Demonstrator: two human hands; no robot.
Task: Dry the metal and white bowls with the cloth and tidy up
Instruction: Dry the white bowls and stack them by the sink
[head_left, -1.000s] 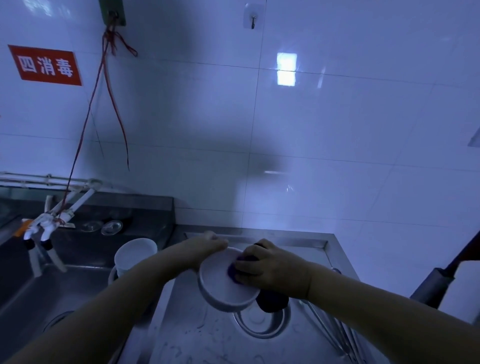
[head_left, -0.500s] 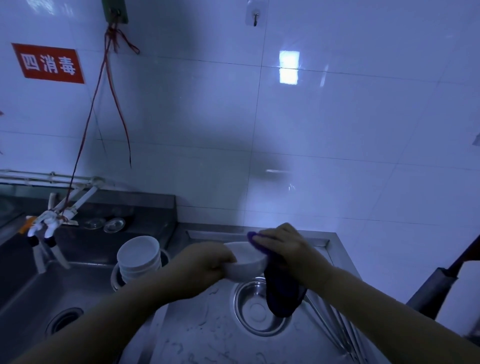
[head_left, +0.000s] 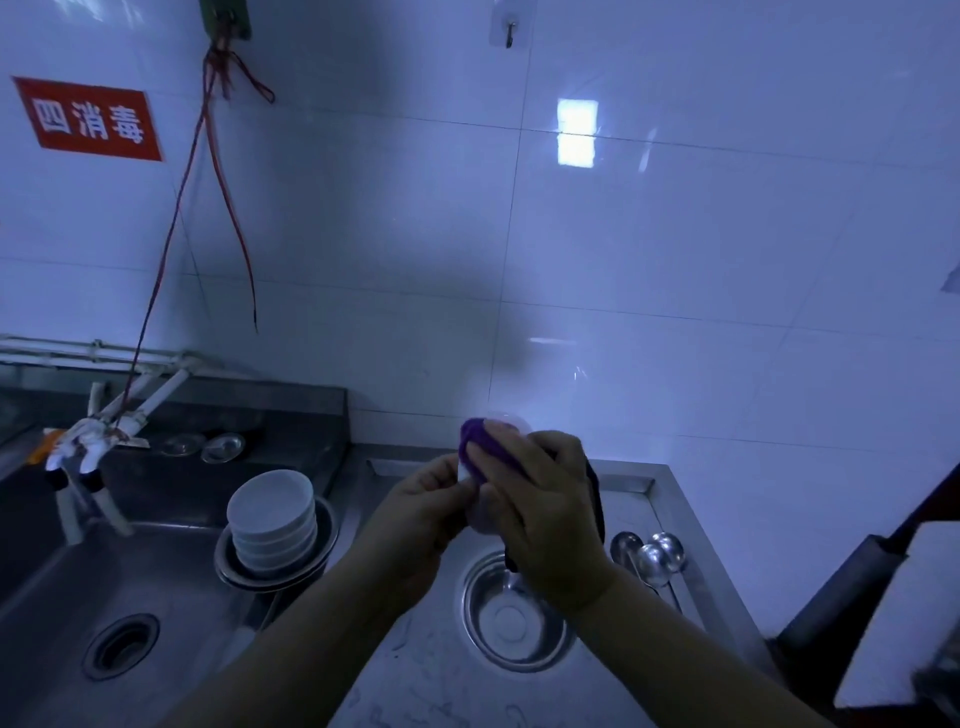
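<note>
On the left wall a red sign reads 四消毒. Above the steel tabletop, the left hand grips a white bowl held in the air, while the right hand holds the purple cloth clenched against it. To dry it well, I would turn the bowl steadily under firm cloth pressure, covering rim and base.

You wipe with a soft purple cloth. Your stack of round white bowls sits in a shiny silver metal bowl. The red wall sign has white letters.
</note>
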